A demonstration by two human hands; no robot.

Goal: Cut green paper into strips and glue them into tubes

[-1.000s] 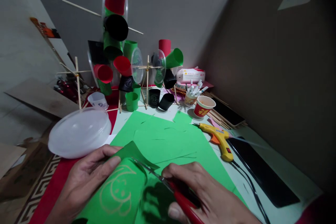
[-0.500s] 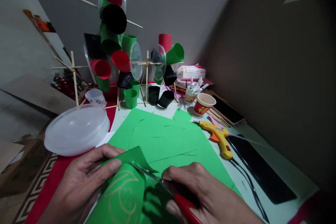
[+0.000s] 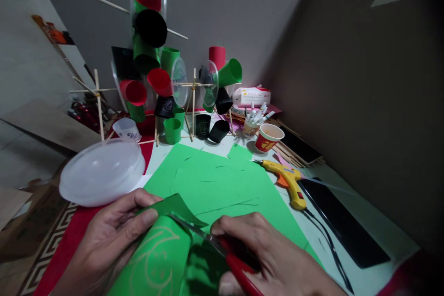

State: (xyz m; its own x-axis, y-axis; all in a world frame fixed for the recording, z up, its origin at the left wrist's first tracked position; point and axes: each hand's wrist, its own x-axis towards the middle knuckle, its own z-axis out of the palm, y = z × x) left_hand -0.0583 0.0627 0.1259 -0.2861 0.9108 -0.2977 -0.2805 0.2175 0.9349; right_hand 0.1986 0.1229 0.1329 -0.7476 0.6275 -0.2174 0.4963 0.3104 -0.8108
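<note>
My left hand (image 3: 114, 236) pinches a piece of green paper (image 3: 152, 259) between thumb and fingers; a pale drawn outline curves over its rolled surface. In my right hand (image 3: 260, 249) is a pair of scissors with red handles (image 3: 239, 270). The blades reach left into the green paper close to my left thumb, with a dark green flap standing up beyond them. Beneath both hands lies a large green sheet (image 3: 208, 180) with dark pencil-like lines and slits on it.
Left stands an upturned translucent bowl (image 3: 102, 173). A yellow glue gun (image 3: 289, 180) and a black phone-like slab (image 3: 347, 226) lie right. Behind are a red paper cup (image 3: 268, 138), a cup of markers (image 3: 253, 122), and stick frames (image 3: 193, 106) carrying coloured paper cups (image 3: 159, 81).
The scissor blades and my right hand have shifted slightly left, farther into the green paper. My left hand and the paper have moved a little left too.
</note>
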